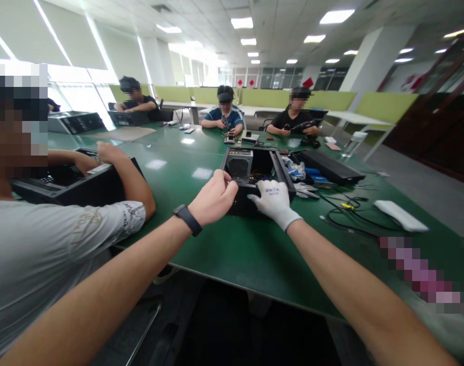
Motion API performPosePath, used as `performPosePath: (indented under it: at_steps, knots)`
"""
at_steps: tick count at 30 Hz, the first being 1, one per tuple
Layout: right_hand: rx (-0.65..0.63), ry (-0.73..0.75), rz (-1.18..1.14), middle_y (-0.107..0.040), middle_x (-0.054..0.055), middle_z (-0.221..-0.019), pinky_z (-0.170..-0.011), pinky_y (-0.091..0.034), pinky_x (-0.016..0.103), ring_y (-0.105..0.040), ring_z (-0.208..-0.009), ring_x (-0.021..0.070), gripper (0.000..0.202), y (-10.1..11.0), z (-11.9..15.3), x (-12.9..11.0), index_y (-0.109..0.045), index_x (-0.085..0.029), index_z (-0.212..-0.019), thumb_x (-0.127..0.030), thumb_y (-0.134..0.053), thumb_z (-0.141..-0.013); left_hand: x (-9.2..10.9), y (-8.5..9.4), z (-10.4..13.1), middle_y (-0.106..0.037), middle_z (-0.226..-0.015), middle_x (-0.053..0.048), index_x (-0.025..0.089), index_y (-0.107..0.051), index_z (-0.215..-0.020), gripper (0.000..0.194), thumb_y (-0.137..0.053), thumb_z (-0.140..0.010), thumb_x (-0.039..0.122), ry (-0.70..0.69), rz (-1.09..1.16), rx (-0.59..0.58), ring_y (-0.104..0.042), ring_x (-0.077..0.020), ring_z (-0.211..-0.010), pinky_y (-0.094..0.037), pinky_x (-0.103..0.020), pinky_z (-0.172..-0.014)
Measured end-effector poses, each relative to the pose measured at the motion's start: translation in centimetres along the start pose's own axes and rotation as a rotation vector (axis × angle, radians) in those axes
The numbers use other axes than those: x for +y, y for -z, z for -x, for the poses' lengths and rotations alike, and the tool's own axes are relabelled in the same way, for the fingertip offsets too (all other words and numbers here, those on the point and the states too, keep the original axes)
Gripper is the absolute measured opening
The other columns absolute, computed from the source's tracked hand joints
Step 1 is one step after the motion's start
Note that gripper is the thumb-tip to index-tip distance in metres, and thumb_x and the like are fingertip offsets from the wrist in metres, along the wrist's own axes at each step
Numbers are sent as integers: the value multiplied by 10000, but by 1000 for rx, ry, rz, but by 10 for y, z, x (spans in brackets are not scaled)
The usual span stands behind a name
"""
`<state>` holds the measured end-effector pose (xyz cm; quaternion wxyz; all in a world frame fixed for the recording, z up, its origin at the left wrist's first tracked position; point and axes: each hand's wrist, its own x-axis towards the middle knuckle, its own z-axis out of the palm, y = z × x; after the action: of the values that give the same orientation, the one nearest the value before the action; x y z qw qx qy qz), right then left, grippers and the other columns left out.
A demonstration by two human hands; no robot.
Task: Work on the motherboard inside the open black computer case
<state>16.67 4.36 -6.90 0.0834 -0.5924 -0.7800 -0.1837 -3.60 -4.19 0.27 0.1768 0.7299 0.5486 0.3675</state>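
Note:
A black computer case (287,170) lies open on the green table, with a grey power supply (238,165) inside its left part. My bare left hand (216,197), with a dark watch at the wrist, is at the case's near left edge. Its fingers are pinched together; whatever they hold is too small to make out. My right hand (273,201) wears a white glove and rests on the near right edge of the case, fingers curled over the rim and partly hidden.
Right of the case lie blue-and-white gloves (293,169), a black flat box (329,165), dark cables (331,216) and a white object (402,215). A person at the left reaches into another case (75,190). More people sit across the green table (178,173).

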Motion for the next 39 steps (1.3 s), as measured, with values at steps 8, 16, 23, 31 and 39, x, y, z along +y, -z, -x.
performPosePath:
  at_steps: [8, 16, 23, 31, 39]
  knots:
    - [43, 31, -56, -646, 95, -950, -743, -256, 374, -540, -902, 255, 376, 44, 118, -13, -597, -200, -982, -566, -550, -908, 24, -37, -15, -651, -1181, -232, 81, -450, -1241, 348, -473, -943, 260, 20, -262, -265, -646, -261, -1040, -490, -359, -894]
    - [42, 56, -126, -615, 56, -849, -718, -217, 373, -508, -827, 244, 307, 76, 200, -18, -606, -223, -899, -529, -613, -883, 32, -79, -21, -690, -1176, -255, 8, -512, -1286, 499, -613, -837, 201, -53, -683, -683, -689, -304, -1039, -537, -350, -826]
    - [85, 51, -209, -596, 37, -792, -708, -216, 362, -468, -773, 239, 244, 88, 236, -21, -611, -234, -867, -444, -721, -807, 29, -103, -26, -723, -1197, -168, 149, -731, -1165, 408, -670, -765, 200, -137, -891, -812, -679, -288, -1098, -537, -324, -910]
    - [101, 58, -216, -578, 33, -762, -697, -207, 370, -459, -755, 245, 248, 85, 238, -21, -591, -246, -843, -448, -727, -797, -3, -120, -37, -758, -1113, -146, 168, -761, -1122, 585, -871, -549, 210, -35, -908, -872, -711, -288, -1014, -563, -319, -881]
    - [94, 52, -229, -581, 39, -757, -700, -211, 374, -457, -755, 240, 245, 86, 238, -22, -590, -242, -838, -465, -690, -825, -14, -131, -42, -747, -1132, -175, 156, -780, -1075, 662, -941, -440, 250, 1, -914, -872, -705, -322, -1040, -567, -333, -890]
